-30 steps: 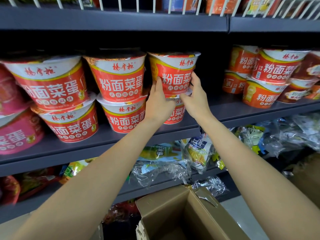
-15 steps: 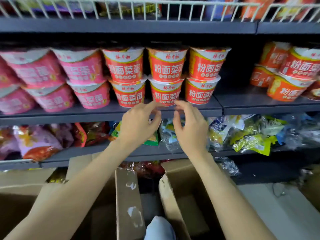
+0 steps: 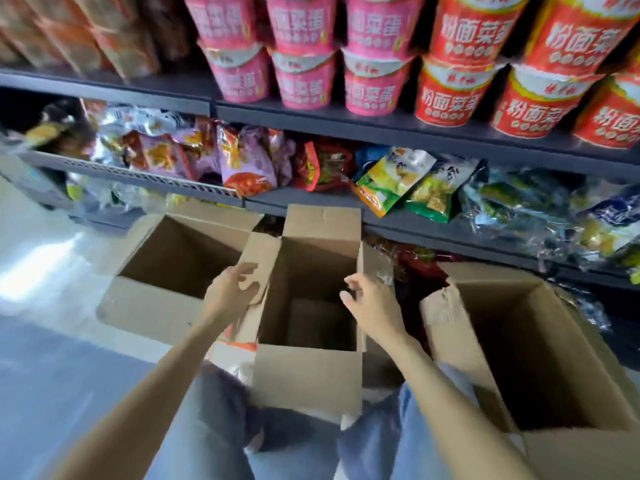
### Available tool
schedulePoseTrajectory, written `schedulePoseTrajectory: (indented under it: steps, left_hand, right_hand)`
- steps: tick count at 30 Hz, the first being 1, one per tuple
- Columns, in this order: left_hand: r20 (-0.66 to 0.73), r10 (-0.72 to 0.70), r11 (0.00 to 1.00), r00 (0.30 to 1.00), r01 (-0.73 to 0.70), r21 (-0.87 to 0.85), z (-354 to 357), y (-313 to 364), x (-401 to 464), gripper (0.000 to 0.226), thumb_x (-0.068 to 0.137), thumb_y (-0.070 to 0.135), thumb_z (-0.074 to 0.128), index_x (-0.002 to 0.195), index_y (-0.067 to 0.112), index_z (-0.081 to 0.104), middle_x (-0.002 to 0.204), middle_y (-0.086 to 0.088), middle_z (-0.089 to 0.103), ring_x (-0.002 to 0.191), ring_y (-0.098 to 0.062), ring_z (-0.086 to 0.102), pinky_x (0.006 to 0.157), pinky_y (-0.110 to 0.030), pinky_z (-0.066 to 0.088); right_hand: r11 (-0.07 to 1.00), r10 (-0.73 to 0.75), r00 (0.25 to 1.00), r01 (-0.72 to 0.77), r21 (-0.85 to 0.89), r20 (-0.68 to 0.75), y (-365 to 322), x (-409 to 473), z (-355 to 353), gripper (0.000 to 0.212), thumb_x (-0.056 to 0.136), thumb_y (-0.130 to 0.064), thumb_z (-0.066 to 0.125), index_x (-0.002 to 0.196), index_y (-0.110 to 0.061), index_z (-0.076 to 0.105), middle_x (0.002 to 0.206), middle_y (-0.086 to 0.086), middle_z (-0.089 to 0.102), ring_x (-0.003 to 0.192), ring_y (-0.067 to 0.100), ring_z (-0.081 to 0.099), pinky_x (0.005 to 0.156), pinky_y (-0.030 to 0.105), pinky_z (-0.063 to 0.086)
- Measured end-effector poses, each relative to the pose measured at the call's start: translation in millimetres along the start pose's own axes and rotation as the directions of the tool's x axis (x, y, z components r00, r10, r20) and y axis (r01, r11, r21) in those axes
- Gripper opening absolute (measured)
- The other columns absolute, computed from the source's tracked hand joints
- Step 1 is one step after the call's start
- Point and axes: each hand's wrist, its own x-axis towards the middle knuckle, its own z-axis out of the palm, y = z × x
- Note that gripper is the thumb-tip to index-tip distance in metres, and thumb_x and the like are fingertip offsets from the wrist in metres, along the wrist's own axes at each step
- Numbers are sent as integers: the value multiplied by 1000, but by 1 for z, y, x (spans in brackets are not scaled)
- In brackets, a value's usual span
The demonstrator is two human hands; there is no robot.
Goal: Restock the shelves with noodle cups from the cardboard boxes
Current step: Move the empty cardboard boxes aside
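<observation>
Both hands hover over the middle cardboard box [image 3: 308, 341], which stands open at the centre of the frame between the person's knees. The left hand [image 3: 230, 292] sits at the box's left flap, fingers loosely curled and spread, seemingly brushing the flap's edge but holding nothing that can be made out; the right hand [image 3: 369, 303] hangs over the box's right rim, fingers half-curled and apart, also empty. No noodle cup shows inside this box: its visible interior is bare brown cardboard down to the floor panel, though the near corner is hidden by the front wall. The left box [image 3: 173, 258] and the right box [image 3: 540, 348] likewise show only dark, bare interiors. The noodle cups in sight are all on the shelf [image 3: 381, 124] across the top of the frame, pink cups [image 3: 304, 83] at centre and red cups [image 3: 450, 98] to the right, stacked upright two high. Any cup left to fetch would lie straight down below the fingers, deep in the box, roughly equally near either hand, so the reach would go vertically between the raised flaps.
</observation>
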Motion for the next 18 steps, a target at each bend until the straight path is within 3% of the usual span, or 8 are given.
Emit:
schedulePoseTrajectory:
  steps: [3,6,11,15,18]
  left_hand:
    - [-8,-138,990,990,138,-3,4,-49,32,46,83,16,69,127,14,57,121,-13,60,108,-28,58,93,-41,46]
    - [16,-275,961,961,274,41,16,-84,65,57,84,24,70,136,16,48,132,-14,51,119,-28,50,99,-39,43]
    - [256,-391,920,884,370,128,53,-123,119,78,82,46,66,147,22,30,142,-4,44,126,-21,45,97,-31,42]
    - [501,-447,888,741,436,147,61,-140,139,67,77,62,63,132,27,48,117,5,60,105,-16,58,91,-33,50]
    - [539,-437,897,720,392,204,54,-140,144,51,80,63,59,114,25,57,101,4,66,91,-18,63,82,-37,54]
  right_hand:
    - [994,62,990,-72,80,127,-11,35,47,30,92,-36,59,118,-22,59,111,-7,63,101,12,59,77,20,41]
    - [983,138,963,-163,89,233,-21,70,98,32,90,-40,59,118,-24,58,111,-7,64,98,12,61,74,22,43]
    - [958,275,877,-286,-33,395,-36,118,181,48,89,-51,54,128,-24,50,109,-7,67,107,17,60,82,28,43]
    - [917,399,752,-325,-231,524,-50,130,217,77,89,-59,49,146,-14,24,137,11,51,122,27,52,93,32,43]
    - [903,423,673,-368,-221,607,-57,135,223,80,89,-53,55,144,-4,24,135,18,51,122,31,51,94,32,40]
